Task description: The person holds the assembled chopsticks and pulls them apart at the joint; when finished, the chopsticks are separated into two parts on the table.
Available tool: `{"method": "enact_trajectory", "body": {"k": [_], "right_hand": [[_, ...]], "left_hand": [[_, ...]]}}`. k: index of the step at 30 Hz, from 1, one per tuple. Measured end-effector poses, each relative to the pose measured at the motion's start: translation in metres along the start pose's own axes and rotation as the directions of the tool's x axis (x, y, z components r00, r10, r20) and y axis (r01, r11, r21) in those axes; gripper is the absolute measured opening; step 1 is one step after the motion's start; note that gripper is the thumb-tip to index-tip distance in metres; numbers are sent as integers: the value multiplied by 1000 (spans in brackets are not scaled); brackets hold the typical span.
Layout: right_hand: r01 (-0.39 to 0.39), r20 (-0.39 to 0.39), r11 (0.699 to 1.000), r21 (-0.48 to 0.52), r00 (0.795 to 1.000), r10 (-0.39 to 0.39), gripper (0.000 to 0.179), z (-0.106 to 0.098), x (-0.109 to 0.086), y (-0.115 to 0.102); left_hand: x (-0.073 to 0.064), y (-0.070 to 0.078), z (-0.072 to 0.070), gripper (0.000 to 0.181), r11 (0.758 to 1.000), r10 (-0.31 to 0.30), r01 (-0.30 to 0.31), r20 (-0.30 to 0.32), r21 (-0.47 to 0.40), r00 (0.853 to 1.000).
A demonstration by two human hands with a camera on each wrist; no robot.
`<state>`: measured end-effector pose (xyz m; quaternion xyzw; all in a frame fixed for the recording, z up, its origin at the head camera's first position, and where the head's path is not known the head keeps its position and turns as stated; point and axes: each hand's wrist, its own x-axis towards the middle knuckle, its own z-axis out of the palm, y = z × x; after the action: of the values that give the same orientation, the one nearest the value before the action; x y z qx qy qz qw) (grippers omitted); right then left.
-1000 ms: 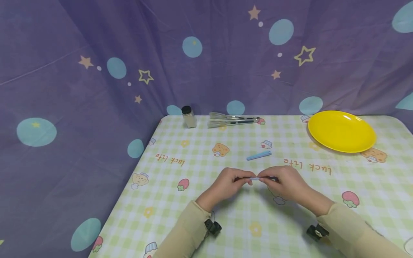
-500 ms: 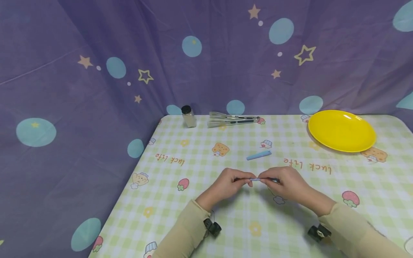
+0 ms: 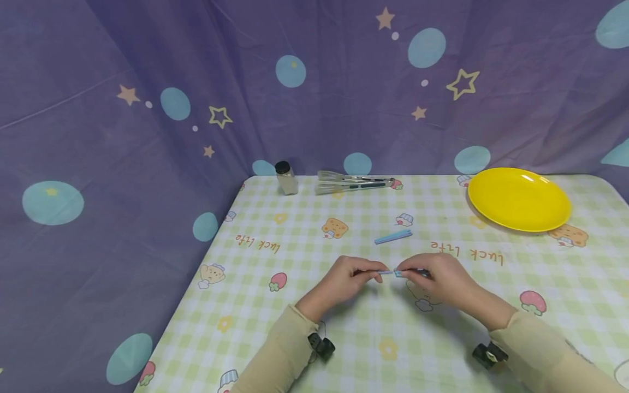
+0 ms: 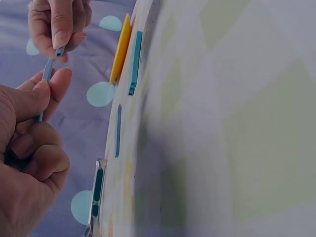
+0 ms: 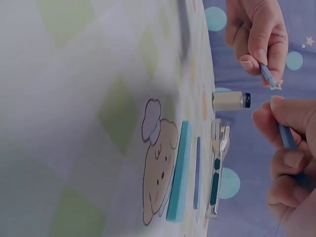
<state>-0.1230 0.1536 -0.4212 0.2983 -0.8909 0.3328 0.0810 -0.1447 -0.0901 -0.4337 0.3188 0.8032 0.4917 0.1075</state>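
Note:
My left hand (image 3: 346, 278) pinches a slim blue stick (image 4: 47, 71) between thumb and fingers, its end poking out toward the other hand. My right hand (image 3: 437, 275) pinches a second blue stick (image 5: 286, 136), whose squared end (image 4: 59, 51) shows a dark opening in the left wrist view. The two ends face each other across a small gap, held above the table. In the wrist views a teal bar (image 5: 180, 173) and a thinner blue stick (image 5: 197, 173) lie on the cloth below the hands. The head view shows a pale blue piece (image 3: 393, 237) beyond the fingertips.
A yellow plate (image 3: 518, 199) stands at the back right of the checked tablecloth (image 3: 304, 338). Metal tongs (image 3: 354, 184) lie along the back edge, beside a black-capped jar (image 3: 287, 179). A purple curtain (image 3: 334, 109) hangs behind the table.
The sticks, end to end between the hands in the earlier frames, now show a gap. My right hand has shifted slightly right, while the left has barely moved.

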Motion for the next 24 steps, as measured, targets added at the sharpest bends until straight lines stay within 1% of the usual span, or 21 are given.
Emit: {"method": "enact_trajectory", "body": {"k": [4, 8, 11, 13, 15, 17, 19, 24], "right_hand": [[-83, -35, 997, -5, 996, 83, 4, -3, -1, 5], [-156, -58, 988, -7, 986, 155, 12, -5, -1, 13], [-203, -48, 979, -1, 978, 203, 12, -7, -2, 20], [-233, -27, 972, -1, 972, 233, 10, -8, -2, 25], [-252, -4, 968, 0, 968, 252, 8, -8, -2, 30], [-271, 22, 963, 4, 962, 271, 5, -9, -1, 34], [-280, 47, 960, 8, 959, 279, 5, -9, -1, 37], [-287, 95, 958, 26, 954, 283, 10, -8, 3, 43]], "left_hand": [[-1, -2, -3, 23, 999, -54, 54, -11, -1, 998], [2, -4, -6, 24, 994, -80, 81, -18, 79, 997], [6, -6, -7, 30, 985, -94, 96, -23, 142, 995], [11, -8, -7, 33, 983, -122, 125, -32, 136, 992], [16, -9, -6, 32, 982, -156, 161, -58, 100, 986], [22, -11, -5, 28, 978, -194, 200, -102, 57, 976], [28, -12, -3, 23, 972, -226, 232, -156, 25, 962], [45, -16, 4, 13, 953, -276, 300, -295, 37, 915]]}}
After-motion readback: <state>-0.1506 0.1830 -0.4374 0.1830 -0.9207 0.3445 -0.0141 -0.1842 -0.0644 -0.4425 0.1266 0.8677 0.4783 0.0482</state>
